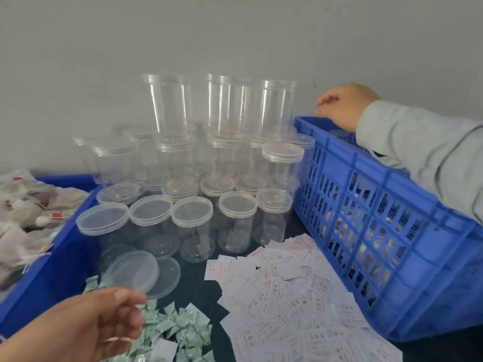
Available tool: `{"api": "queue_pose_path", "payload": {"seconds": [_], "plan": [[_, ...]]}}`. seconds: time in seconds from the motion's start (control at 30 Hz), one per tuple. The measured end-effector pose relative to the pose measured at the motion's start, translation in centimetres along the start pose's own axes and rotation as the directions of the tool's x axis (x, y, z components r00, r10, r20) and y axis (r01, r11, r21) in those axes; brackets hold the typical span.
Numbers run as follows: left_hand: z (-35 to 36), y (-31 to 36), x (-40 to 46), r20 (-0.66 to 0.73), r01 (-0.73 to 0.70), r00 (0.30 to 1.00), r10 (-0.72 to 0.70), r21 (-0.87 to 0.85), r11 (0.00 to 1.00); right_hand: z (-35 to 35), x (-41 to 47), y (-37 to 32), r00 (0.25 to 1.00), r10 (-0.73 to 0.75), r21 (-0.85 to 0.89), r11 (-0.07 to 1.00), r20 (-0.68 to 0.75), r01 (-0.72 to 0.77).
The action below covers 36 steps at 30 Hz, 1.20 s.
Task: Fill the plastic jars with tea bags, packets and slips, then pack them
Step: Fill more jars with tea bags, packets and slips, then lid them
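Pinching one clear lid (133, 273) at near left, the left hand (86, 327) curled round it; the right hand (345, 105) hung loose-fingered over the blue crate's (392, 231) far rim. Five capped jars (190, 231) fronted the stack, with slips (287, 291), packets (177, 330) and tea bags (31, 205) uncountable.

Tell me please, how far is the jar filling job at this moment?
Some packing looks done: filled jars show dimly through the slotted blue crate, where the right hand reaches over the rim. In hand: the left hand pinches a clear lid. Left: many empty jars, plus piles of tea bags, green packets and slips.
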<state>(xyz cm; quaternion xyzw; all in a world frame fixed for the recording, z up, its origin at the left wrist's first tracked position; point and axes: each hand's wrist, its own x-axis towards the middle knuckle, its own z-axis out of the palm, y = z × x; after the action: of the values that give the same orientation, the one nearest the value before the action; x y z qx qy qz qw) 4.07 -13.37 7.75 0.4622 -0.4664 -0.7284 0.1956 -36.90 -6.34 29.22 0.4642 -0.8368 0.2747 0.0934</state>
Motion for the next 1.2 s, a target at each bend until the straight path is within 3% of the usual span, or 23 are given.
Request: {"api": "queue_pose_path", "payload": {"seconds": [0.1,0.2,0.37,0.5,0.57,0.63,0.77,0.9,1.03,1.1,1.2], "plan": [[0.8,0.5,-1.9,0.074,-0.078,0.994,0.076,0.029,0.997,3.5,-0.8,-3.6,0.973,0.073,-0.05,0.997,0.217,-0.064],[1.5,1.0,-3.0,0.089,-0.161,0.984,0.156,0.053,0.986,8.0,-2.0,-4.3,0.936,0.225,0.011,0.971,0.272,-0.237],[2.0,1.7,-3.9,0.009,-0.198,0.98,0.199,0.116,0.973,12.9,-3.5,-3.6,0.938,0.346,0.325,0.888,-0.006,-0.326],[2.2,1.8,-4.5,0.025,-0.219,0.976,0.217,0.148,0.964,13.9,-6.4,-5.0,0.888,0.387,0.485,0.843,-0.248,-0.233],[2.2,1.8,-4.6,0.023,-0.28,0.96,0.281,0.195,0.94,14.5,-9.8,-7.0,0.88,0.287,0.494,0.866,-0.379,-0.069],[2.3,1.7,-4.6,0.014,-0.374,0.923,0.386,0.281,0.884,15.6,-14.0,-9.4,0.9,0.112,0.5,0.857,-0.421,0.127],[2.2,1.6,-5.0,0.007,-0.504,0.801,0.598,0.548,0.668,18.4,-22.0,-13.9,0.954,-0.207,0.598,0.744,-0.217,0.297],[1.3,2.1,-5.5,0.058,-0.526,0.719,0.692,0.697,0.488,20.4,-25.8,-16.2,0.898,-0.415,0.656,0.639,-0.146,0.402],[0.7,2.4,-5.9,0.17,-0.491,0.73,0.662,0.805,0.335,21.6,-26.7,-15.4,0.887,-0.451,0.846,0.434,-0.096,0.312],[0.5,2.4,-5.9,0.169,-0.495,0.729,0.663,0.8,0.34,21.9,-26.6,-14.2,0.881,-0.472,0.91,0.377,0.029,0.172],[0.5,1.9,-5.5,0.166,-0.515,0.734,0.658,0.768,0.381,23.0,-26.4,-12.7,0.785,-0.558,0.92,0.391,0.269,-0.037]]}}
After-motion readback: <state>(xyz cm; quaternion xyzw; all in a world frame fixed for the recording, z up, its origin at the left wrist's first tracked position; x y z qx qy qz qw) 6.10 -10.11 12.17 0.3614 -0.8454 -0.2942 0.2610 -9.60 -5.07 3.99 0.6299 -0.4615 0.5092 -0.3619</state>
